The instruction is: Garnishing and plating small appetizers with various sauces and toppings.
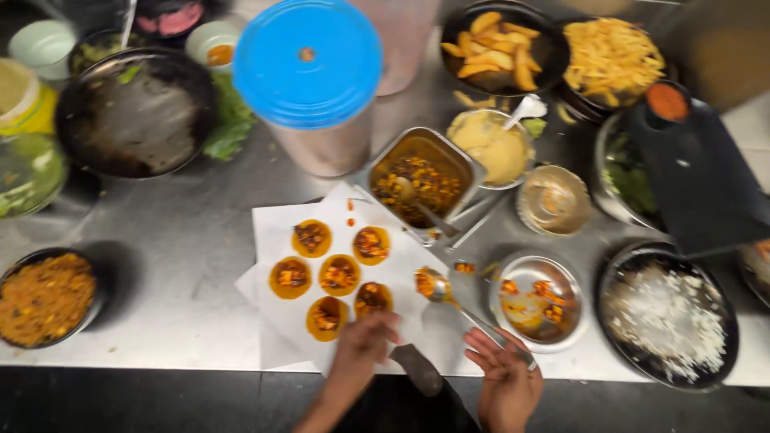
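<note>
On the white paper [273, 232] beside the square sauce tin [421, 180], six small tortillas [339, 275] already carry filling, while the right hand [507, 377] pinches a loaded spoon [437, 286] and left hand [367, 337] fingers touch the nearest one.

The light comes from overhead and is moderately bright, falling evenly on the steel counter [184, 265], which gives back a dull sheen rather than hard glare. Soft shadows pool to the left of the bowls on that counter. The whole frame is slightly soft; the blue lid [307, 62] at the counter's far side looms large and blurred. Below the counter's near edge everything falls dark.
</note>
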